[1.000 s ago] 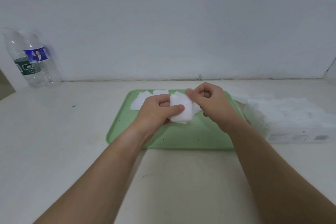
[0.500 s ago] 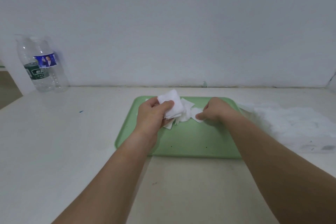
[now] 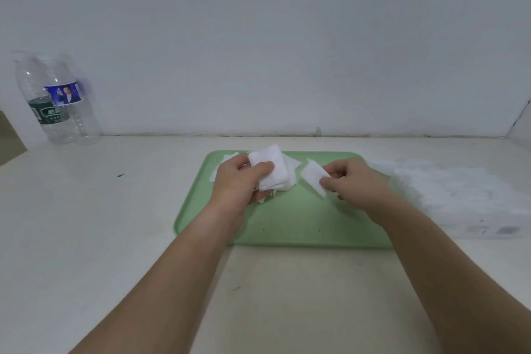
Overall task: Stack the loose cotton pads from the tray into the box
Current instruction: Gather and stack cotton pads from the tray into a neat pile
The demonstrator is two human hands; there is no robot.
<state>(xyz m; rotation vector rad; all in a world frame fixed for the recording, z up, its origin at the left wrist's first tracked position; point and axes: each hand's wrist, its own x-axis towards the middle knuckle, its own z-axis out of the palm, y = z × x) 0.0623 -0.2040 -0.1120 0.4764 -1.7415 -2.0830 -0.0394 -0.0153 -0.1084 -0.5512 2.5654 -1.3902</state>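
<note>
Head view: left grip (image 3: 238, 181) clamps the pad stack (image 3: 277, 159), right grip (image 3: 356, 184) pinches a single pad (image 3: 313, 174) alongside.

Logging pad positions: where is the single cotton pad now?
In the head view, the single cotton pad is pinched by the right hand over the green tray, right of the pad stack in the left hand.

1. Left hand (image 3: 240, 181) grips a stack of cotton pads (image 3: 270, 168) above the green tray (image 3: 287, 224).
2. Right hand (image 3: 353, 181) pinches a single pad (image 3: 314, 177).
3. Box (image 3: 465, 204) sits just right of the tray.
4. Two plastic bottles (image 3: 57, 100) stand far left, by the wall.
</note>
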